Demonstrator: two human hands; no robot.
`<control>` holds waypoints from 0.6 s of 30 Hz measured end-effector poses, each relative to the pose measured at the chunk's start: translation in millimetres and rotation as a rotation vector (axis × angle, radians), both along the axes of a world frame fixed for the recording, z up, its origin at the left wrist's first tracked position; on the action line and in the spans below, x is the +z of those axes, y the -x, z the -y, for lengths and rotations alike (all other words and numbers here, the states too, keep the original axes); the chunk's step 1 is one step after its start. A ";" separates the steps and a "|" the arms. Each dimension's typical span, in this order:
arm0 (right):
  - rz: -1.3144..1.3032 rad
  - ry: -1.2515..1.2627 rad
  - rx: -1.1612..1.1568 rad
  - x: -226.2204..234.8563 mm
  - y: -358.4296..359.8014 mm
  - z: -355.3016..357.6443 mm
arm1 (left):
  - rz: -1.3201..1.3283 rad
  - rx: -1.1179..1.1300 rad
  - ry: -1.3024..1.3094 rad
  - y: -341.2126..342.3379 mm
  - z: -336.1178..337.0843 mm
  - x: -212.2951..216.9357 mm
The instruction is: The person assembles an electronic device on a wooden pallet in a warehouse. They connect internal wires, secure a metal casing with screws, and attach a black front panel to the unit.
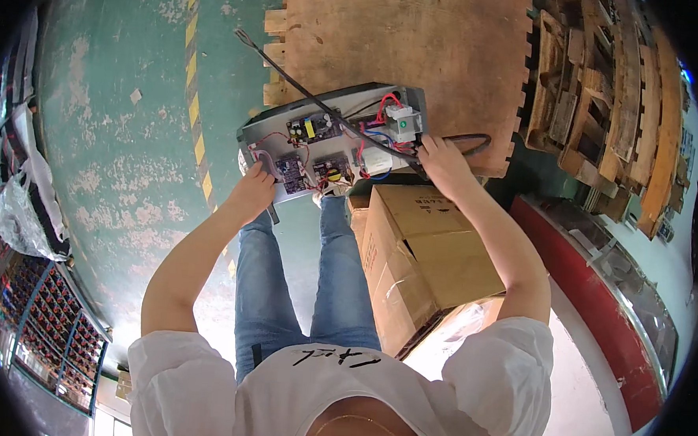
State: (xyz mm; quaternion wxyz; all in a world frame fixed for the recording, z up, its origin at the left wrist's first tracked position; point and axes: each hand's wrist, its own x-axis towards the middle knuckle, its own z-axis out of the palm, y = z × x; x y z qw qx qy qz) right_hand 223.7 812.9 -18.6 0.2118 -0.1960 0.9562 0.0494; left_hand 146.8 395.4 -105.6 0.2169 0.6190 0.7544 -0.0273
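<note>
An open grey metal housing (266, 135) with several small circuit boards, red and blue wires and a white-and-green switch block (402, 123) is held out in front of me, over the edge of a wooden board. My left hand (253, 189) grips its near left edge. My right hand (440, 160) holds its right end, where a black cable (293, 85) crosses the housing and loops out to the right.
A plywood board (406, 31) lies on a pallet ahead. Stacked wooden pallets (608, 97) stand at the right. A taped cardboard box (426, 254) sits by my right leg, with a red-rimmed cabinet (590, 294) beyond. The green floor (117, 127) has a yellow striped line. Racks (51, 329) stand at the left.
</note>
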 end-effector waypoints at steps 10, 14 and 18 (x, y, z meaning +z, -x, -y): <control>0.065 -0.044 0.522 -23.0 44.7 -33.3 | 0.004 -0.037 -0.057 2.3 -4.0 7.2; 0.063 0.066 0.557 -26.3 51.0 -34.0 | 0.037 -0.060 -0.006 3.9 -6.6 10.4; 0.231 0.070 0.564 -47.2 46.1 -32.7 | 0.088 -0.083 0.037 -2.6 -8.8 2.6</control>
